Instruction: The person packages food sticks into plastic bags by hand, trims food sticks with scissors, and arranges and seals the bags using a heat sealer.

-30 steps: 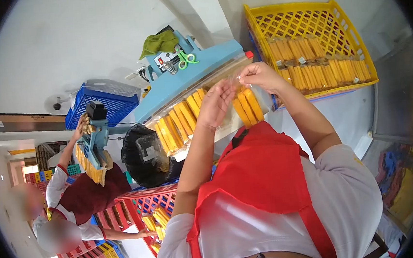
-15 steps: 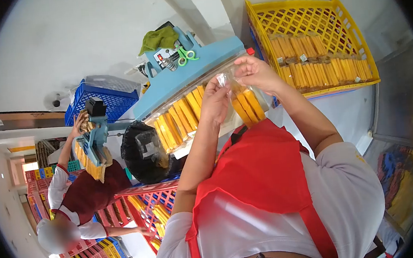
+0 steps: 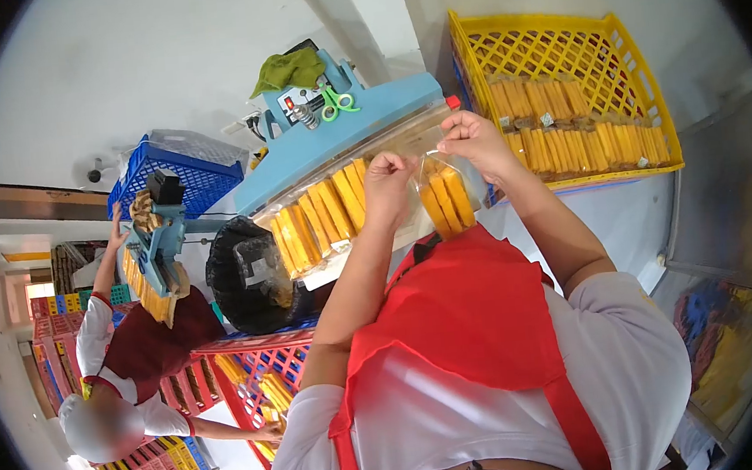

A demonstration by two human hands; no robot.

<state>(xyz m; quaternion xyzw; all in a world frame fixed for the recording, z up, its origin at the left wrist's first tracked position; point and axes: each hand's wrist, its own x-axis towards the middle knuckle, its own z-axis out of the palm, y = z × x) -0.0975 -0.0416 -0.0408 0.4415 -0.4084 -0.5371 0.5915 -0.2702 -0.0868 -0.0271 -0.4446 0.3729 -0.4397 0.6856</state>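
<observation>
While the right hand [image 3: 473,143] pinches the upper edge of a clear plastic bag of yellow bars [image 3: 446,198], the left hand [image 3: 387,185] has its fingertips drawn together at the bag's other upper side; whether that grip holds film, I cannot tell. The bag hangs just above the red cloth apron [image 3: 462,317]. Bagged yellow bars in a row [image 3: 320,215] lie left of it, alongside the long light-blue metal machine [image 3: 341,132].
</observation>
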